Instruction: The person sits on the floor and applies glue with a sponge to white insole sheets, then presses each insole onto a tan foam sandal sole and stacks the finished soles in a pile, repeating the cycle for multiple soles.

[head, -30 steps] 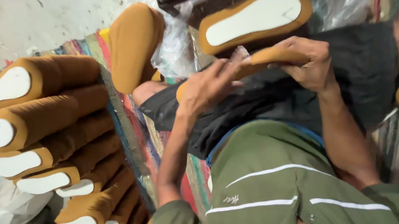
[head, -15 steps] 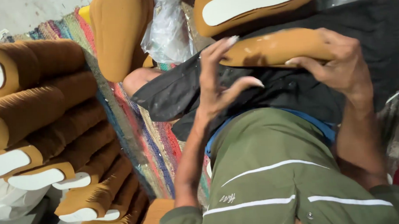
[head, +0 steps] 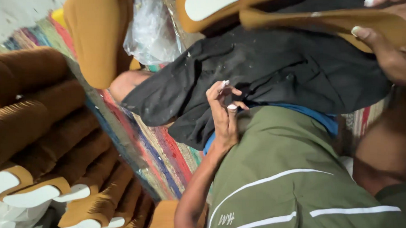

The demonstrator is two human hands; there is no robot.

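Observation:
My right hand (head: 392, 44) grips a tan, flat shoe sole piece (head: 325, 22) at the upper right, fingers wrapped over its edge. My left hand (head: 224, 113) hovers over my lap by the black cloth (head: 278, 66), fingers loosely curled, white paste on the fingertips, holding nothing. I wear a green shirt with white stripes (head: 281, 178).
A stack of brown slippers with white soles (head: 42, 146) lies at the left. Another tan slipper upper (head: 97, 37) hangs at the top, next to a clear plastic bag (head: 150, 30). A white-soled slipper (head: 217, 5) rests at the top middle. A striped woven mat (head: 155, 151) covers the floor.
My left hand let go of the sole and dropped down toward my lap. My right hand carried the sole up and to the right. The view shifted closer.

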